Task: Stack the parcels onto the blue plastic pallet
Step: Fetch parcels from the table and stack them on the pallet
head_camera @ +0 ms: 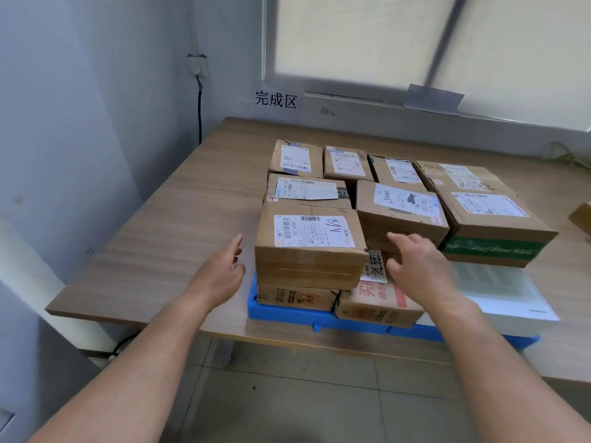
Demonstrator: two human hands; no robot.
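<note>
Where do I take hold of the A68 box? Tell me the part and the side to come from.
Take the A68 box by its left and right side faces, one hand on each, coming from the front. Its left face is free, its right face stands above the lower red-printed parcel, and the rear box sits close against its back.

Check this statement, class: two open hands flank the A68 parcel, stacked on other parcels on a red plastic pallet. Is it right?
No. The head view shows the plastic pallet is blue, not red. The rest stands: the left hand and right hand are open either side of the A68 parcel, stacked on other parcels.
</note>
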